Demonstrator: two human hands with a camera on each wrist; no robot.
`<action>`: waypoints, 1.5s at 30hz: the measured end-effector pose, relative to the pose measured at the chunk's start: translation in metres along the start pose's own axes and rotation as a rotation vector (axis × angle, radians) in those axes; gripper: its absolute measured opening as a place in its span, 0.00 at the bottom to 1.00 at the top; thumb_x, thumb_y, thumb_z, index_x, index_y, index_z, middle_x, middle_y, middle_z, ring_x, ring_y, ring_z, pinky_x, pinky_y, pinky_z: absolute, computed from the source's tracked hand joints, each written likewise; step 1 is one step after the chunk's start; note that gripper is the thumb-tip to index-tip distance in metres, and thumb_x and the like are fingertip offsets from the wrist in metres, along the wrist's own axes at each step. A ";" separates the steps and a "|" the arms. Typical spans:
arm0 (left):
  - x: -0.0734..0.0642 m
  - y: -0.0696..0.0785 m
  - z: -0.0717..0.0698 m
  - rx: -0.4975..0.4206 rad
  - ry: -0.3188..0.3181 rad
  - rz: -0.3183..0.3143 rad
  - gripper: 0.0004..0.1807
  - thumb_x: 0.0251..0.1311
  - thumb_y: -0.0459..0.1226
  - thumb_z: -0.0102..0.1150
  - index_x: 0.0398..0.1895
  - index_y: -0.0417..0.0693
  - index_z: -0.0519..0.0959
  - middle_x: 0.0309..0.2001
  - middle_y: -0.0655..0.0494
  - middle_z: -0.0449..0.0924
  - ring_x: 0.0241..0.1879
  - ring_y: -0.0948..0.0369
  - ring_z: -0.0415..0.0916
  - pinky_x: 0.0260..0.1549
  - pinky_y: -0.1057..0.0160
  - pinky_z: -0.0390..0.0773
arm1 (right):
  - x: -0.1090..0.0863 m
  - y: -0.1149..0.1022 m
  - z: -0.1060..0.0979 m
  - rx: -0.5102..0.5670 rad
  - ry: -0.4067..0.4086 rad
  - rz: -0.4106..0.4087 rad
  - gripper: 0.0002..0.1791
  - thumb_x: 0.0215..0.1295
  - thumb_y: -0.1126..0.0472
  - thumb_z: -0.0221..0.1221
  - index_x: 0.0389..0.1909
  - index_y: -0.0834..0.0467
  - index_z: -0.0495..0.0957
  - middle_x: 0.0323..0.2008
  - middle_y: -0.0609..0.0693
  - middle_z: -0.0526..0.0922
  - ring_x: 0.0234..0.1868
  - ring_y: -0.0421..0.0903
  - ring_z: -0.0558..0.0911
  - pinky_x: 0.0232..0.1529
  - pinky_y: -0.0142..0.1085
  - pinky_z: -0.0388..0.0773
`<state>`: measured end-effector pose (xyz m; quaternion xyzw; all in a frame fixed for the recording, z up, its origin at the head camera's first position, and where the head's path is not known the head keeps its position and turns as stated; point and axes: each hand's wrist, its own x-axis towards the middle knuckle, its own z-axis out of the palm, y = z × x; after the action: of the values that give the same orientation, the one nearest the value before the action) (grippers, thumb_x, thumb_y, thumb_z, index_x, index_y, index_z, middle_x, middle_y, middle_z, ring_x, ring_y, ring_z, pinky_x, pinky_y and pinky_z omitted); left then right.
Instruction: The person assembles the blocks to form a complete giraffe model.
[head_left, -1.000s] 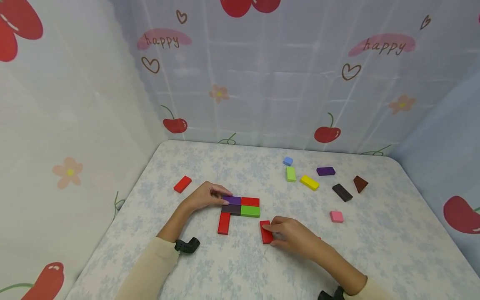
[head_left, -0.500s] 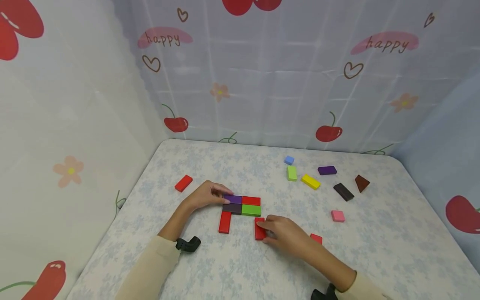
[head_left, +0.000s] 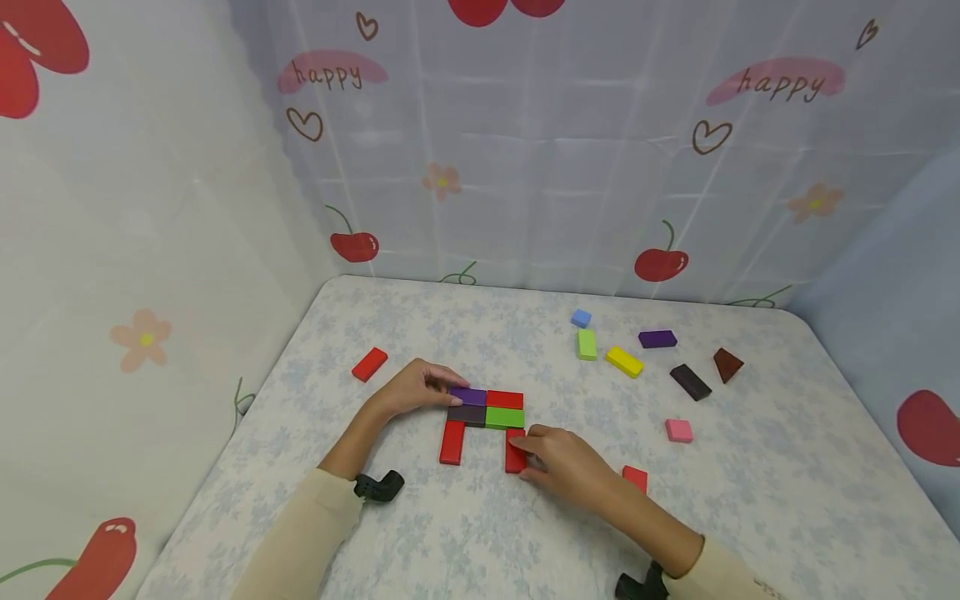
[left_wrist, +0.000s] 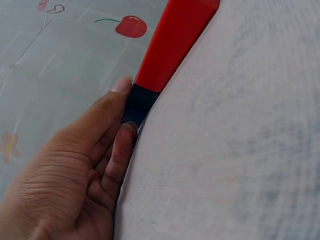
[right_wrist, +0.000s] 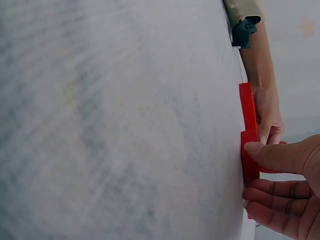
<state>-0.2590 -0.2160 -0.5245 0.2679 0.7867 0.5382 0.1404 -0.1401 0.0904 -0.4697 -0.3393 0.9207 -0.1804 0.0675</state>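
Observation:
Flat blocks lie together on the table: a purple block, a red block, a black block and a green block. From the black one a red block extends toward the near side. My left hand pinches the purple block's left end between thumb and fingers. In my right hand another red block is held at its right side, flat on the table with its far end at the green block's near edge. The right wrist view shows the thumb on this red block.
One red block lies to the left, another beside my right forearm. Farther right are a pink block, a black block, a brown triangle, and purple, yellow, light green and blue blocks. Curtains surround the table.
My right hand has slid the red block left and away from me, up to the green block. My left hand has stayed at the purple block.

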 end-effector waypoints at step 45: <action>-0.001 0.001 0.001 -0.004 -0.006 -0.015 0.16 0.55 0.35 0.76 0.48 0.53 0.90 0.43 0.56 0.86 0.30 0.60 0.73 0.30 0.66 0.73 | -0.047 0.046 -0.054 0.021 0.225 0.158 0.27 0.56 0.60 0.75 0.58 0.58 0.83 0.45 0.50 0.87 0.38 0.47 0.83 0.35 0.34 0.80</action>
<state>-0.2576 -0.2153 -0.5241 0.2631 0.7871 0.5380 0.1475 -0.1458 0.1689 -0.4367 -0.2429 0.9444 -0.2208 -0.0186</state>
